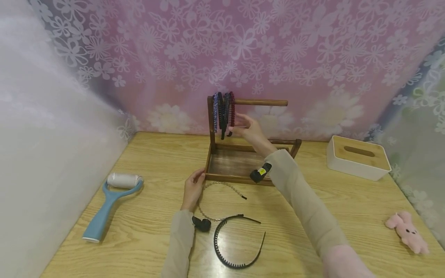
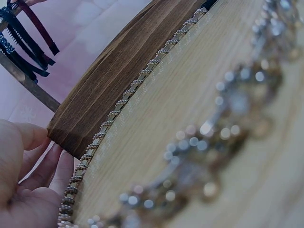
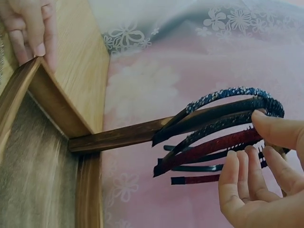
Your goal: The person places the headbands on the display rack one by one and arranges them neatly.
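Observation:
A dark wooden rack (image 1: pixel 243 178) stands on the table, with a tray base and a raised bar. Several headbands hang at the bar's left end: blue sequined (image 1: pixel 215 112), black ones, and a dark red one (image 1: pixel 232 104) outermost. My right hand (image 1: pixel 252 133) touches the hanging bunch from the right. Its thumb lies against the bands and its fingers are loosely bent, with a gap between (image 3: pixel 261 175). My left hand (image 1: pixel 192 189) holds the rack's front left corner (image 2: pixel 59 137). Beside it lies a beaded headband (image 1: pixel 222 183). Nearer me rests a black toothed headband (image 1: pixel 216 239).
A blue-handled lint roller (image 1: pixel 106 212) lies at the left. A white tissue box (image 1: pixel 354 170) with a wooden lid stands at the back right. A pink plush toy (image 1: pixel 408 231) lies at the right edge. Flowered cloth (image 1: pixel 243 46) hangs behind the table.

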Action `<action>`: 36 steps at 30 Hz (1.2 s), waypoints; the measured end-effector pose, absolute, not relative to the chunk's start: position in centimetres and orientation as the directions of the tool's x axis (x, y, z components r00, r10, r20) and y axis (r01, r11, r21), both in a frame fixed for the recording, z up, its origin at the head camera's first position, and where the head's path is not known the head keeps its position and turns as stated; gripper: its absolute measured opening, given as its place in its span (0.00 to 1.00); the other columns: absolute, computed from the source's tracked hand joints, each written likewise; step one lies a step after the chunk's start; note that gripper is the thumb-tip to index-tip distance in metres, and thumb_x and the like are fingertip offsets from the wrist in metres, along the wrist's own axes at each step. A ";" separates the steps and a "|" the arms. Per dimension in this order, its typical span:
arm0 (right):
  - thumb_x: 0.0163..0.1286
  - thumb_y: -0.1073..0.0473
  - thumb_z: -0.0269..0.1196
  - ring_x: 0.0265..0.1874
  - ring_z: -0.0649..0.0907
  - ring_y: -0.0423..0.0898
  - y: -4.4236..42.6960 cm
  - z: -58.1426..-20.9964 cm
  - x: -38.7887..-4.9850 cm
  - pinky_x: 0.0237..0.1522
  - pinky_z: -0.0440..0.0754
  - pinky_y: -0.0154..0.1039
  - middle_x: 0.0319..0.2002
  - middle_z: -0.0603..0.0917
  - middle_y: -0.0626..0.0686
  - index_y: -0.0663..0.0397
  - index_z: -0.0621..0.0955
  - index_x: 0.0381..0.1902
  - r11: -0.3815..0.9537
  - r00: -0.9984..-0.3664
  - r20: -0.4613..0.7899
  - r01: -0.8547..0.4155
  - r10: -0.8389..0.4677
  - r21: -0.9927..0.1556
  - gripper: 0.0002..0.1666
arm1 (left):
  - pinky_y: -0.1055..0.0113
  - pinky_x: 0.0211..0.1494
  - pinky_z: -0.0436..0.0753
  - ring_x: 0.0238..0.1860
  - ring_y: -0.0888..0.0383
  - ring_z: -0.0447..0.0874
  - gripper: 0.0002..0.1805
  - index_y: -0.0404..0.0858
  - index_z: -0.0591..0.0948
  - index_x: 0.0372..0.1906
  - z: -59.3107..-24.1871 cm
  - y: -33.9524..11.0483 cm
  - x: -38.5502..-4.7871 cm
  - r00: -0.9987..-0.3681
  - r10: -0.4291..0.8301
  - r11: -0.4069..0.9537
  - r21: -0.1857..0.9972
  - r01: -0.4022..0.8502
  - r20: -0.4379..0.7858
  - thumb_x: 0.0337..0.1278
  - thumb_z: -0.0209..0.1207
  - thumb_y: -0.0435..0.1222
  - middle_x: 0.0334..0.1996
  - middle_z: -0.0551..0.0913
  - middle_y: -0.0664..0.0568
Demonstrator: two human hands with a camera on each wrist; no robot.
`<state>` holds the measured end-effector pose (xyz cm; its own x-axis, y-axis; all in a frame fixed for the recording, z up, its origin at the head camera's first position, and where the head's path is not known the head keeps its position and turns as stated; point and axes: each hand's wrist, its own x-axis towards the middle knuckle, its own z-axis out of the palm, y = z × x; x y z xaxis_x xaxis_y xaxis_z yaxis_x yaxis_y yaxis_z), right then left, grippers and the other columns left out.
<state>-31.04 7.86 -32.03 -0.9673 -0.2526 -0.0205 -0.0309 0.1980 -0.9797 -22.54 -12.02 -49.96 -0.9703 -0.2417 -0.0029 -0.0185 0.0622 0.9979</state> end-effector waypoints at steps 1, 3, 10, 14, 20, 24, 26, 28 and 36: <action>0.70 0.61 0.62 0.65 0.73 0.58 8.0 -32.2 -31.0 0.63 0.76 0.52 0.68 0.69 0.62 0.49 0.60 0.75 0.201 -0.967 -0.026 -0.026 -0.254 -0.979 0.40 | 0.52 0.68 0.72 0.65 0.45 0.74 0.18 0.32 0.77 0.61 -49.9 -12.0 -22.5 -0.971 -0.239 0.061 0.998 -0.017 -0.002 0.71 0.53 0.35 0.62 0.78 0.40; 0.70 0.60 0.63 0.64 0.73 0.57 8.4 -32.7 -30.8 0.62 0.76 0.51 0.67 0.71 0.61 0.49 0.62 0.75 0.218 -0.965 -0.034 -0.025 -0.261 -0.976 0.39 | 0.51 0.69 0.71 0.65 0.44 0.73 0.18 0.31 0.77 0.61 -49.4 -12.0 -22.3 -0.973 -0.231 0.063 0.998 -0.019 -0.004 0.72 0.52 0.34 0.62 0.77 0.38; 0.70 0.59 0.62 0.61 0.76 0.59 9.5 -34.5 -30.0 0.61 0.77 0.52 0.65 0.73 0.64 0.50 0.65 0.73 0.195 -0.960 -0.040 -0.015 -0.278 -0.981 0.35 | 0.49 0.68 0.72 0.65 0.41 0.72 0.18 0.27 0.75 0.61 -46.9 -11.7 -20.8 -0.977 -0.213 0.079 0.996 -0.027 -0.010 0.72 0.51 0.31 0.62 0.76 0.35; 0.71 0.59 0.61 0.60 0.77 0.61 10.1 -35.2 -28.9 0.62 0.77 0.53 0.63 0.73 0.64 0.50 0.66 0.72 0.181 -0.957 -0.047 -0.006 -0.287 -0.983 0.33 | 0.51 0.67 0.73 0.65 0.43 0.73 0.18 0.30 0.76 0.61 -48.6 -11.9 -21.6 -0.976 -0.219 0.090 0.996 -0.016 0.004 0.72 0.51 0.34 0.62 0.77 0.38; 0.72 0.58 0.61 0.52 0.81 0.49 11.1 -37.4 -27.2 0.59 0.79 0.50 0.61 0.75 0.63 0.50 0.68 0.70 0.191 -0.958 -0.068 0.014 -0.277 -0.981 0.31 | 0.53 0.68 0.73 0.65 0.46 0.74 0.18 0.34 0.77 0.61 -50.2 -12.1 -22.5 -0.973 -0.231 0.072 0.997 -0.020 -0.003 0.72 0.52 0.35 0.62 0.78 0.41; 0.72 0.60 0.59 0.47 0.82 0.42 11.7 -39.4 -26.0 0.63 0.76 0.55 0.61 0.73 0.66 0.54 0.67 0.70 0.155 -0.956 -0.084 0.041 -0.279 -0.987 0.30 | 0.53 0.69 0.72 0.65 0.48 0.73 0.18 0.35 0.78 0.61 -50.1 -12.1 -22.5 -0.972 -0.235 0.055 0.998 -0.034 -0.020 0.71 0.53 0.35 0.62 0.78 0.43; 0.73 0.60 0.59 0.51 0.81 0.49 12.2 -40.4 -25.3 0.63 0.76 0.55 0.63 0.72 0.67 0.54 0.67 0.70 0.151 -0.952 -0.096 0.053 -0.291 -0.987 0.30 | 0.53 0.69 0.72 0.66 0.48 0.73 0.18 0.36 0.78 0.61 -50.1 -12.1 -22.5 -0.972 -0.235 0.053 0.998 -0.036 -0.023 0.71 0.53 0.35 0.62 0.78 0.43; 0.73 0.59 0.59 0.55 0.80 0.53 12.6 -41.6 -24.5 0.62 0.78 0.52 0.64 0.70 0.68 0.56 0.66 0.71 0.156 -0.945 -0.102 0.055 -0.311 -0.986 0.31 | 0.53 0.69 0.72 0.66 0.48 0.73 0.18 0.36 0.78 0.61 -50.0 -12.1 -22.5 -0.971 -0.237 0.052 0.998 -0.041 -0.027 0.71 0.53 0.35 0.62 0.78 0.43; 0.71 0.59 0.61 0.50 0.81 0.47 13.4 -44.7 -20.2 0.52 0.81 0.42 0.56 0.77 0.67 0.63 0.68 0.67 0.271 -0.894 -0.159 0.044 -0.419 -0.962 0.30 | 0.54 0.69 0.72 0.65 0.48 0.73 0.18 0.36 0.78 0.61 -50.0 -12.2 -22.5 -0.970 -0.241 0.064 0.997 -0.047 -0.030 0.71 0.53 0.35 0.62 0.78 0.43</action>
